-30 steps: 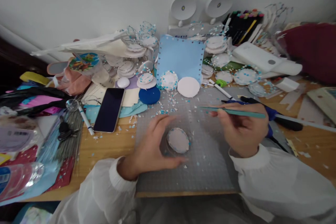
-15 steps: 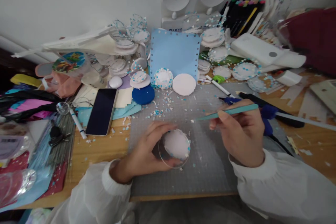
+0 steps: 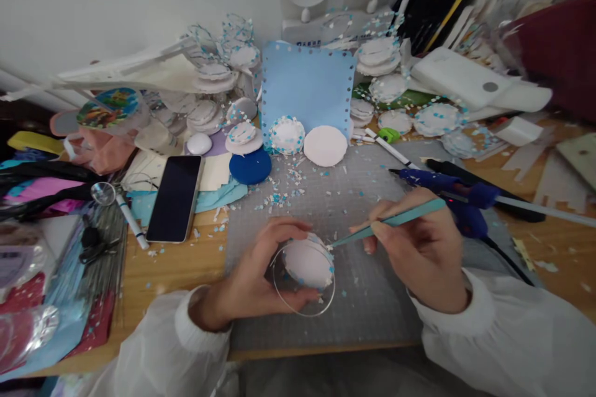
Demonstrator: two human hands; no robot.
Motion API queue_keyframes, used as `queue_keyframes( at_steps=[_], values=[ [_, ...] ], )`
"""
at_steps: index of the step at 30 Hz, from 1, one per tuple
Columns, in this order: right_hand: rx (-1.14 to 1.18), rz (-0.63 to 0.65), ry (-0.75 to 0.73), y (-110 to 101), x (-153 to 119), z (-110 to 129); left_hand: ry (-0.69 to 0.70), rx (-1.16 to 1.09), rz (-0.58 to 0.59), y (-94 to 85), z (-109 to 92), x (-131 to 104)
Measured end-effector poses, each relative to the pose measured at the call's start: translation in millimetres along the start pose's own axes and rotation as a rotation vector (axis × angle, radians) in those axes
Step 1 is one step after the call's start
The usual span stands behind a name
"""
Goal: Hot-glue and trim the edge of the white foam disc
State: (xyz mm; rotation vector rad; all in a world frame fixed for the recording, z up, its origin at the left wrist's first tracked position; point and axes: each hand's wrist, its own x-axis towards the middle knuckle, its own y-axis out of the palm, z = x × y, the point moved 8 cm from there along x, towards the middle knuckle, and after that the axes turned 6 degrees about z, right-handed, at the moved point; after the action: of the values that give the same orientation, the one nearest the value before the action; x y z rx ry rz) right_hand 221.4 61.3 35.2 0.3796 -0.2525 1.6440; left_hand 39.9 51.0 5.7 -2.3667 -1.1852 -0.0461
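Note:
Between the thumb and fingers of my left hand (image 3: 254,279) is a round white disc (image 3: 307,263) with small blue and white bits along its edge. A thin wire ring (image 3: 305,315) stands out from the disc toward me. My right hand (image 3: 414,251) is closed around teal tweezers (image 3: 410,213), held like a pen. Their tip is at the disc's upper right edge, by a tiny white piece (image 3: 329,247). Both hands are above the grey cutting mat (image 3: 372,313).
Loose blue and white bits (image 3: 277,200) lie scattered on the mat. A blue glue gun (image 3: 433,181) rests by my right hand. To the left is a phone (image 3: 174,198). Decorated white discs (image 3: 287,135) and a blue card (image 3: 310,87) stand at the back.
My right hand has brought the tweezers' tip left and down, from over the mat to the disc's edge, with a tiny white piece at it. The disc has tilted slightly in my left hand.

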Motion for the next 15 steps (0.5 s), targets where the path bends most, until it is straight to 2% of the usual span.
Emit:
queue_keyframes(
  at_steps=[6,15],
  values=[
    [-0.042,0.038,-0.033,2.1,-0.5,3.8,0.000,-0.028,0.016,2.9,1.3,-0.2],
    [-0.027,0.073,0.008,4.8,-2.4,-1.4,-0.002,-0.071,0.020,3.5,2.0,0.1]
  ],
)
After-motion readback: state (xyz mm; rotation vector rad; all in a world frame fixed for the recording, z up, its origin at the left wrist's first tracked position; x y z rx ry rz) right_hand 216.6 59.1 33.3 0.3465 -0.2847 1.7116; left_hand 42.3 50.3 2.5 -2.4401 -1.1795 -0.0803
